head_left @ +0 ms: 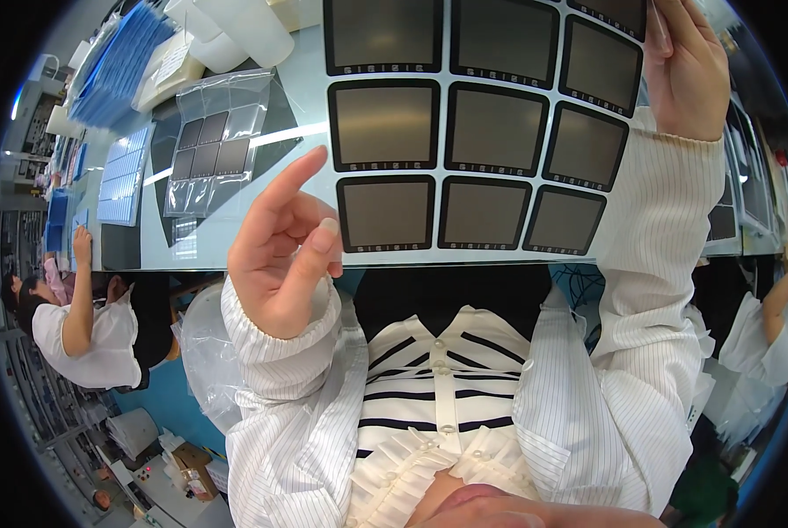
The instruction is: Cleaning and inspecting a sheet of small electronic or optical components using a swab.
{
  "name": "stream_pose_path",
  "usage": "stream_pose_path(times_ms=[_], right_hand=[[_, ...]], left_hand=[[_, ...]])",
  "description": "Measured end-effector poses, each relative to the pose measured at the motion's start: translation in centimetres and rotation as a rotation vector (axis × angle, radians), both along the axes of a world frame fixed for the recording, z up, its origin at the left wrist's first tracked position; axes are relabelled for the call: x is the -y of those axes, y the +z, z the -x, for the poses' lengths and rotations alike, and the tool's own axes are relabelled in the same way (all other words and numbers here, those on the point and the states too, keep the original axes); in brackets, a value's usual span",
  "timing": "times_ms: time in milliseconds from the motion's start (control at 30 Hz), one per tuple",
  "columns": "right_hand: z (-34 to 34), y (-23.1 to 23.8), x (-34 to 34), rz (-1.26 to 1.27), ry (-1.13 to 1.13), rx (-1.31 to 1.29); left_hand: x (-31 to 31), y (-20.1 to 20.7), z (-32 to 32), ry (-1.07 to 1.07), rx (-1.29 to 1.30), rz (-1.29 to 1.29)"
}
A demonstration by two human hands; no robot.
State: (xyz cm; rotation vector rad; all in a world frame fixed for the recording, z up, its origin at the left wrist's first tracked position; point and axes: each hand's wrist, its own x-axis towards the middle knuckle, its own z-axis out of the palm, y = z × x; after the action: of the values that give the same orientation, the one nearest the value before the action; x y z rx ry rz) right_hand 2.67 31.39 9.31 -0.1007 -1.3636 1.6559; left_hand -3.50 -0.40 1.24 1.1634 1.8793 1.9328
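Note:
A pale sheet (442,158) carries rows of dark grey rectangular panels with black borders and small marks along one edge. It stands raised in front of me, over the table's near edge. My right hand (689,75) grips its upper right edge, thumb on the near side and most fingers hidden behind. Beside the lower left edge is my left hand (288,242), its index finger stretched upward and thumb apart, the other fingers loosely curled. The thumb tip lies close to the sheet; whether it touches, I cannot tell.
On the glass-topped table (302,84), a clear plastic sleeve with dark panels (214,145) lies left. Beyond are a blue-white striped sheet (123,176), a blue stack (121,66) and white rolls (249,31). A person in white (86,330) works at the far left, another (759,334) at right.

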Motion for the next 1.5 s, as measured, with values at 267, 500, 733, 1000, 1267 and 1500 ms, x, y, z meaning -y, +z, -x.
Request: stream_pose_path(times_ms=[267, 500, 733, 1000, 1267, 1500], right_hand=[[0.6, 0.4, 0.9, -0.018, 0.007, -0.003], [0.9, 0.3, 1.3, -0.041, 0.062, -0.010], [1.0, 0.4, 2.1, -0.062, 0.056, 0.008], [1.2, 0.6, 2.1, -0.033, 0.043, -0.029], [0.8, 0.9, 1.5, -0.002, 0.072, -0.086], [0.9, 0.8, 1.6, -0.014, 0.030, -0.069]], left_hand=[[0.8, 0.2, 0.5, 0.047, 0.013, -0.041], [1.5, -0.2, 0.8, 0.087, -0.015, -0.043], [2.0, -0.3, 1.1, 0.129, -0.025, -0.037], [0.9, -1.2, 0.4, -0.081, 0.171, -0.261], [-2.2, -0.8, -2.7, -0.136, 0.268, -0.270], [-2.2, -1.8, -3.5, -0.166, 0.300, -0.282]])
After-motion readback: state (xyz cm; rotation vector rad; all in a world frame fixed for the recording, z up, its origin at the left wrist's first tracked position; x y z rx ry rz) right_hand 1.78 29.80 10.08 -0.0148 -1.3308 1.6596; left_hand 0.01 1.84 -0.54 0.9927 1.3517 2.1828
